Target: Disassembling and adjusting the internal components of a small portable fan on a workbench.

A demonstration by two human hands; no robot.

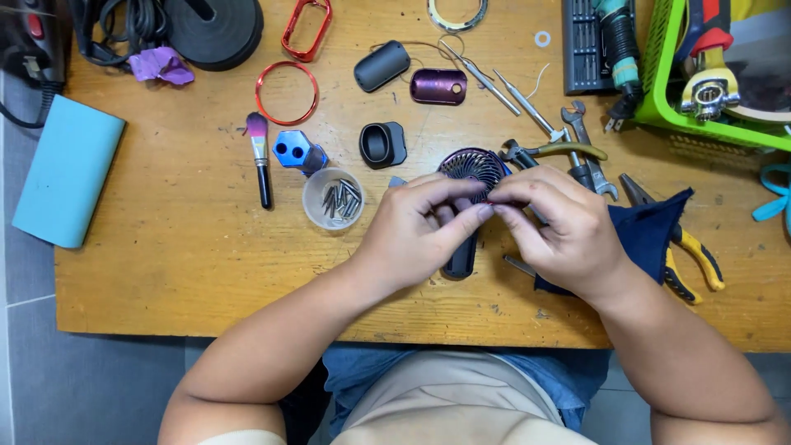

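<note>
Left hand and right hand meet fingertip to fingertip at counter centre, both pinching something small and reddish; item too small to identify. Directly beneath them lies a small handheld fan, purple grille on the far side, dark handle pointing near. Left of left hand: clear cup of screws. Under right hand: dark blue cloth; yellow-handled pliers just right. Wooden counter carries all.

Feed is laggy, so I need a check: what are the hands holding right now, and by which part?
Both the left hand and right hand pinch a small handheld fan at the lower rim of its round grille; its dark handle hangs below, ungripped.
</note>
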